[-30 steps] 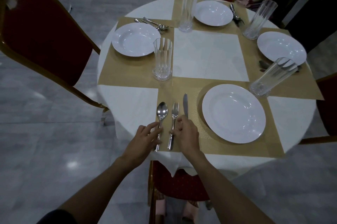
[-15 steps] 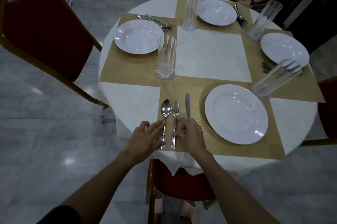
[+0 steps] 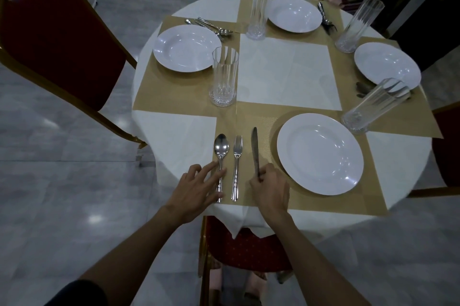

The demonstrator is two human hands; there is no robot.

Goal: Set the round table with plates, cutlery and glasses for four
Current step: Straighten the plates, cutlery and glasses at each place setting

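Gripping the knife [image 3: 255,149] handle, the right hand [image 3: 270,190] curls its fingers round it. Left hand [image 3: 196,188] lies flat, straight fingers resting on the spoon [image 3: 221,149] handle. Fork [image 3: 237,156] lies between both hands; white plate [image 3: 319,154] just right of the right hand.

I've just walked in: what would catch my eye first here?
Two bare hands work at the near edge. The left hand touches the spoon and the right hand grips the knife, with the fork lying between. Beside them sits a white plate, on a round table laid for four.
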